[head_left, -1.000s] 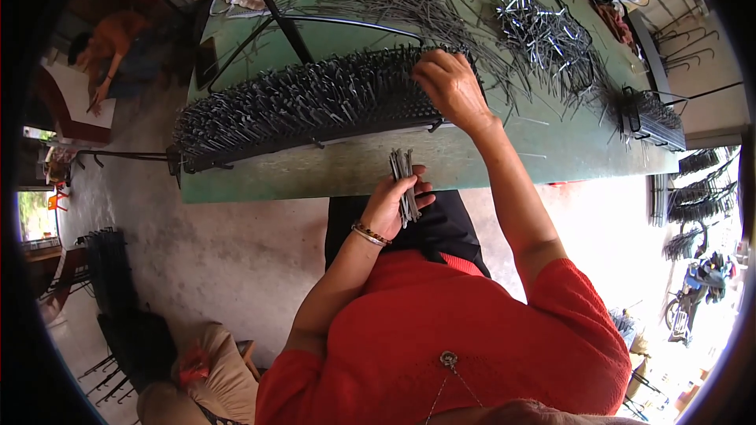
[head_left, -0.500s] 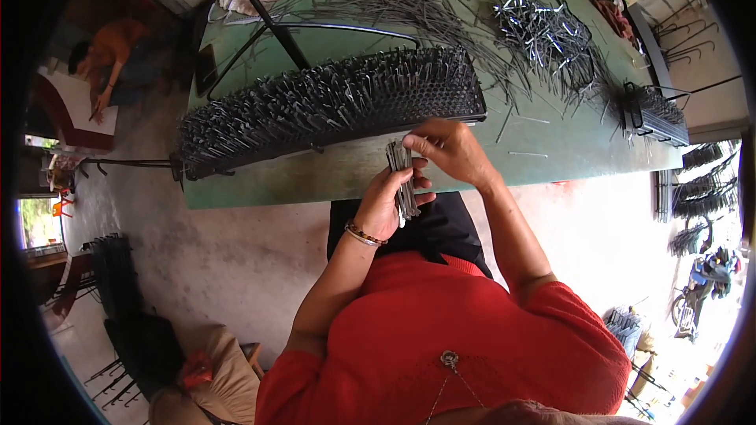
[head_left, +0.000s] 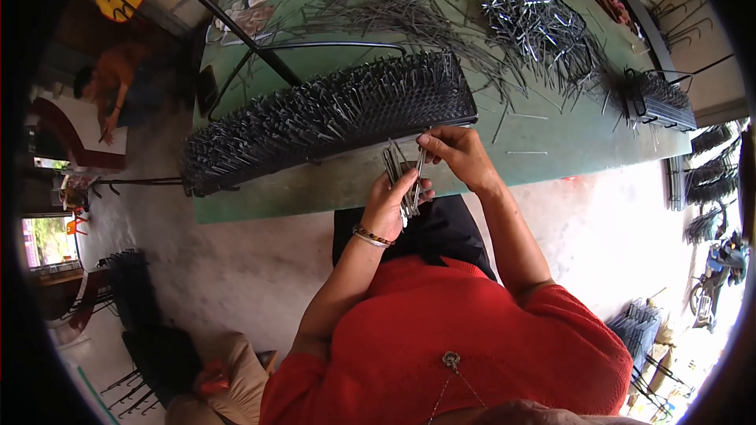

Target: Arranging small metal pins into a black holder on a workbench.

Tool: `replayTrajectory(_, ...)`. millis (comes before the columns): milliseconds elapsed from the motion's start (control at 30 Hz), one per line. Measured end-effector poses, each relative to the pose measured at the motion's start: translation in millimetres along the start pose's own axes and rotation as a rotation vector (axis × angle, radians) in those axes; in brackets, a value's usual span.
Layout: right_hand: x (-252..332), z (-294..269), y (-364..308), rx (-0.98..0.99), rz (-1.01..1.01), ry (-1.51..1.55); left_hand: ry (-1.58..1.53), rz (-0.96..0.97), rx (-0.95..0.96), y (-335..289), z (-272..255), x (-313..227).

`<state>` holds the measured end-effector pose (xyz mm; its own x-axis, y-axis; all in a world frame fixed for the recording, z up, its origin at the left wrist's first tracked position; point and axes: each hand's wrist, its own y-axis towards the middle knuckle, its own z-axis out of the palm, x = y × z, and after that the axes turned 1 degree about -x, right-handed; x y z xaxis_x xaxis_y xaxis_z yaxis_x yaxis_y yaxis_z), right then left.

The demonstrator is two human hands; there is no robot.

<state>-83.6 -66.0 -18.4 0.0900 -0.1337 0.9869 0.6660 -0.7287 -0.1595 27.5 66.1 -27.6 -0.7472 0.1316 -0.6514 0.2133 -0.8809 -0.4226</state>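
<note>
In my left hand [head_left: 386,208] is a bundle of thin metal strips [head_left: 391,165], the fingers closed round them just past the table's near edge. My right hand [head_left: 465,159] pinches one thin metal strip [head_left: 420,164] between thumb and fingertips, beside the top of the bundle. Directly beyond both hands, a long black perforated rack [head_left: 453,98] stands on the green table [head_left: 567,130]. Upright strips crowd most of its length, while its right end shows bare holes. Exactly how the strips' ends are shaped is too small to make out.
Loose strips [head_left: 394,16] lie scattered behind the rack, with a shinier heap [head_left: 543,27] farther right. A smaller rack [head_left: 665,110] sits at the table's right end. A black bar [head_left: 228,20] slants above the rack's left half. Another person [head_left: 118,79] is at the far left.
My right hand has shifted slightly right and down and now shows a single strip in its pinch, drawn apart from the bundle. The view has shifted a little.
</note>
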Motion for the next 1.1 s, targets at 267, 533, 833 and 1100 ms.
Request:
replayTrajectory(267, 3.6, -9.5, -2.0, -0.096, 0.000, -0.049, -0.032, -0.030, 0.003, 8.0, 7.8, 2.3)
replayTrajectory(533, 0.8, -9.5, -4.2, -0.128, 0.021, -0.038, -0.034, -0.034, -0.015, 6.6, 0.6, 12.3)
replayTrajectory(833, 39.1, -21.6, 36.6, -0.337, -0.385, -0.018, -0.086, -0.008, -0.083, 7.3, -10.3, 11.7)
replayTrajectory(1100, 48.6, -25.9, 79.6, -0.322, -0.603, -0.432, -0.072, -0.037, -0.034, -1.0, -7.7, 14.4)
